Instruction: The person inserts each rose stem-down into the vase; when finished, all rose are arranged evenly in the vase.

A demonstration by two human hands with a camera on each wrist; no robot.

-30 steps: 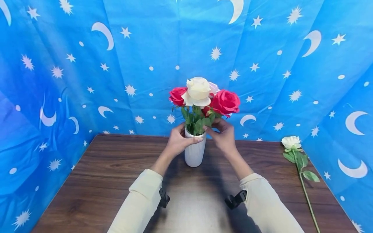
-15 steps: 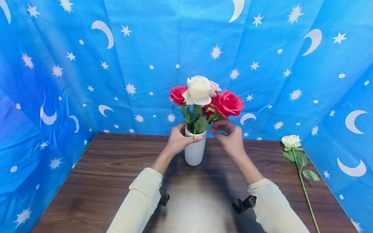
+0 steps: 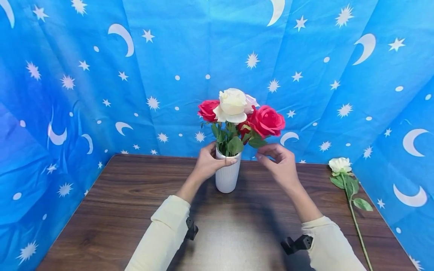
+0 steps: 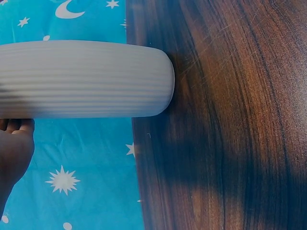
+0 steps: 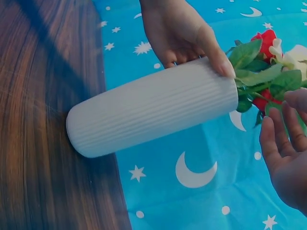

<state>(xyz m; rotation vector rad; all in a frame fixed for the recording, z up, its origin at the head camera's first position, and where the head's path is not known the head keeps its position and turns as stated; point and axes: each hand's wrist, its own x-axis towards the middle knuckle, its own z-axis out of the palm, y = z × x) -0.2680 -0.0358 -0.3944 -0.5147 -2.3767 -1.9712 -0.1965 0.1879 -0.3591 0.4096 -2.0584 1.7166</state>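
A white ribbed vase [image 3: 228, 177] stands upright on the table, holding several roses. Around its rim my left hand [image 3: 209, 162] grips, thumb across the near side; the left wrist view shows the vase's lower body [image 4: 96, 79]. A cream rose [image 3: 232, 102] rises in the middle, with a red rose [image 3: 208, 110] to its left and a larger red rose [image 3: 268, 121] to its right. A pale pink rose [image 3: 251, 103] is partly hidden behind. Just below a leaf [image 3: 257, 142], my right hand [image 3: 281, 163] has loosely bent fingers [image 5: 269, 143] with nothing held between them.
A single white rose [image 3: 340, 165] with a long green stem lies along the right side of the brown wooden table [image 3: 112, 210]. Blue cloth [image 3: 190, 49] with moons and stars hangs behind and at both sides.
My right hand has moved right and away from the stems at the vase's rim. The right red rose has shifted slightly right. My left hand stays on the vase.
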